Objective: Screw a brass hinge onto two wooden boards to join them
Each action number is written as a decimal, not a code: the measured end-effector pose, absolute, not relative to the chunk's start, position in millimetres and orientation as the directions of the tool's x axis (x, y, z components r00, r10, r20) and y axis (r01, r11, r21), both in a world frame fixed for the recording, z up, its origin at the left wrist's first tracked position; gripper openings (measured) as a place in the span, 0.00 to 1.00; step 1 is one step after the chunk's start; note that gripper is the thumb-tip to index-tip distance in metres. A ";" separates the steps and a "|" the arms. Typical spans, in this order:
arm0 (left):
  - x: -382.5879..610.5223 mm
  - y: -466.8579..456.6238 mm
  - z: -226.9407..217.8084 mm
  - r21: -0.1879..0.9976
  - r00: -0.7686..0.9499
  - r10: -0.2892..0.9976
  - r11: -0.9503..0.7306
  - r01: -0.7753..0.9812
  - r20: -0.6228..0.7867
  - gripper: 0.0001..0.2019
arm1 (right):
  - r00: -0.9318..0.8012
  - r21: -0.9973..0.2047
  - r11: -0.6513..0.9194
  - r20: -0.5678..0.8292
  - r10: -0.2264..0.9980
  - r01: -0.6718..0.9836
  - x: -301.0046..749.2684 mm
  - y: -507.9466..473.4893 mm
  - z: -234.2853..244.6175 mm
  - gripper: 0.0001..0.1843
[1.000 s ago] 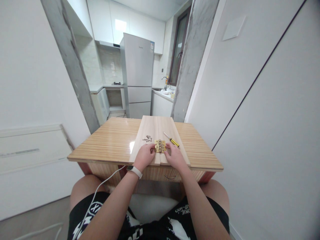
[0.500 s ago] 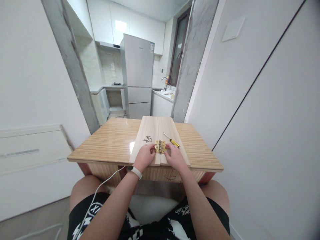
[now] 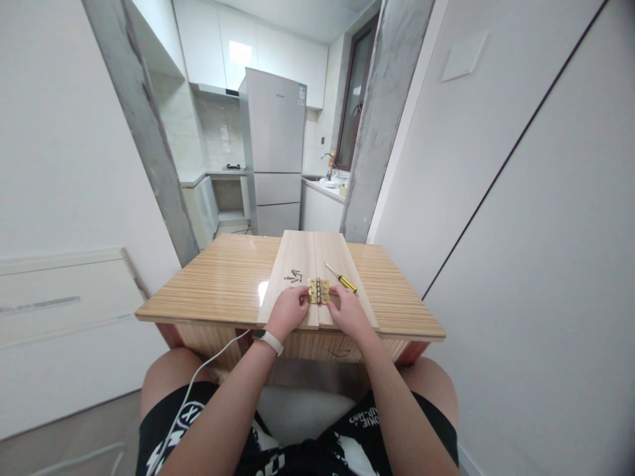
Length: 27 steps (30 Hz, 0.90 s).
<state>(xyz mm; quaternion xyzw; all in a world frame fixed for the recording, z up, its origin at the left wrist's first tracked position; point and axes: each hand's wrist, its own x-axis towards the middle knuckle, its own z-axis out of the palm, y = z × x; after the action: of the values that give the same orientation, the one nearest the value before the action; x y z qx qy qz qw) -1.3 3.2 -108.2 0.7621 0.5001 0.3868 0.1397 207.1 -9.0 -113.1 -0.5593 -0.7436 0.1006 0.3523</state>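
A brass hinge (image 3: 318,291) lies spread flat across the seam between two pale wooden boards (image 3: 298,248), its knuckle along the joint. My left hand (image 3: 290,309) grips the hinge's left leaf at its edge between thumb and fingers. On the opposite side my right hand (image 3: 348,309) pinches the right leaf the same way. Several screws (image 3: 294,276) are scattered on the left board, just beyond my left fingers. A screwdriver (image 3: 341,277) with a yellow and black handle rests on the right board, beyond my right hand, its tip pointing away to the left.
The boards lie on a striped wooden table (image 3: 238,264) with a drawer handle (image 3: 340,352) at its front. A white cable (image 3: 208,362) hangs over the front edge by my left leg. Behind stands a grey refrigerator (image 3: 275,125); a white wall (image 3: 520,264) rises on the right.
Both hands keep their hold on the hinge, which stays over the seam. The whole view has shifted very slightly; nothing else has visibly moved.
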 end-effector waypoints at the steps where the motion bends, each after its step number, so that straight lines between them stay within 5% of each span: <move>1: -1.3 3.3 -108.5 0.600 0.201 0.869 -0.462 0.653 0.451 0.18 | -0.127 -0.543 0.353 0.410 0.903 0.762 207.2 -9.2 -113.0 0.17; 15: -7.9 24.0 -98.6 0.775 0.168 0.931 -0.364 0.517 0.324 0.13 | -0.116 -0.553 0.359 0.426 0.897 0.752 209.3 -7.8 -114.0 0.18; 21: -14.0 55.7 -89.1 0.571 0.040 0.911 -0.291 0.768 0.410 0.10 | -0.105 -0.553 0.374 0.457 0.883 0.744 209.5 -4.4 -117.8 0.19; 27: -8.3 76.0 -91.9 0.388 0.022 0.939 -0.163 0.907 0.344 0.12 | -0.106 -0.566 0.387 0.465 0.879 0.728 208.7 -4.9 -115.9 0.20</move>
<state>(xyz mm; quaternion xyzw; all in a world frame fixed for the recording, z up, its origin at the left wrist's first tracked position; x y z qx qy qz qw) -8.3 76.0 -91.9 0.7143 0.6461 0.2674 0.0294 208.7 -4.9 -115.9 -0.5449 -0.7371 0.0976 0.3876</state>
